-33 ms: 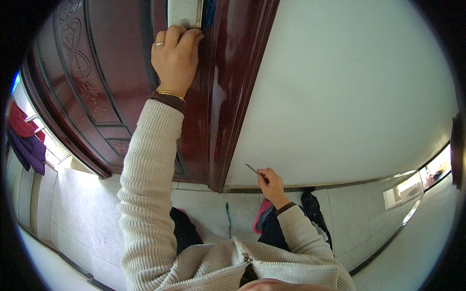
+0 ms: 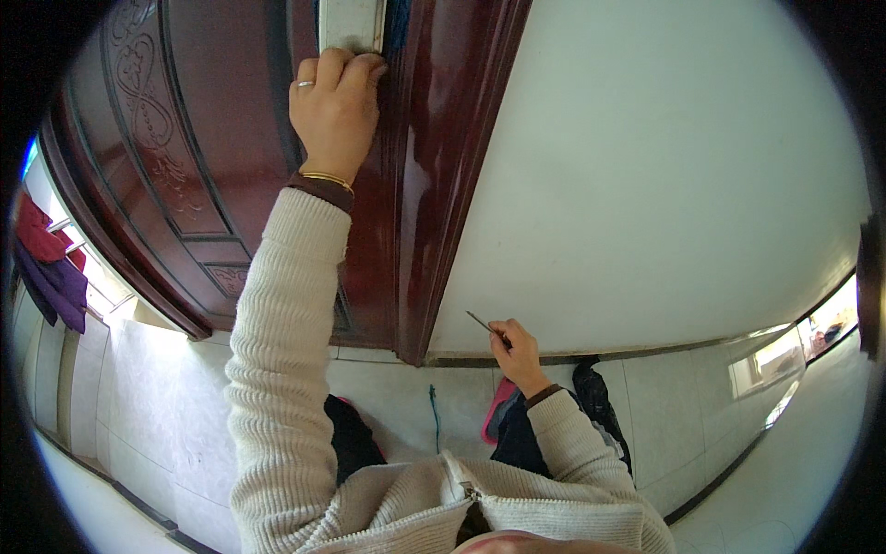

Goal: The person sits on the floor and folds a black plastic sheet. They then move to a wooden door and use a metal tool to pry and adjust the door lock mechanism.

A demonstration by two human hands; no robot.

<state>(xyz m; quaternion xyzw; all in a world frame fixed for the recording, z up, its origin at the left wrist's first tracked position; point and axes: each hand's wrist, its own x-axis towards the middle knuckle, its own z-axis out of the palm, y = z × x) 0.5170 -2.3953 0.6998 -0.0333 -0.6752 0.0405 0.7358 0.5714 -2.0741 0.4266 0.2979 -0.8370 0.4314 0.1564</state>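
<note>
My left hand (image 2: pixel 334 115) is raised to a dark red carved wooden door (image 2: pixel 231 129), its fingers curled against the lower end of a pale upright plate (image 2: pixel 351 23) beside the door frame (image 2: pixel 430 138); the fingertips are partly hidden. Down at the right, in front of the white wall (image 2: pixel 646 166), my right hand (image 2: pixel 517 355) grips a thin dark metal tool (image 2: pixel 478 321), which points up and to the left.
A teal cord-like item (image 2: pixel 434 415) lies on the tiled floor (image 2: pixel 148 415) between my feet in pink slippers (image 2: pixel 495 411). A black bag-like object (image 2: pixel 591 388) is by the wall's base. Red and purple cloths (image 2: pixel 51 272) hang at the far left.
</note>
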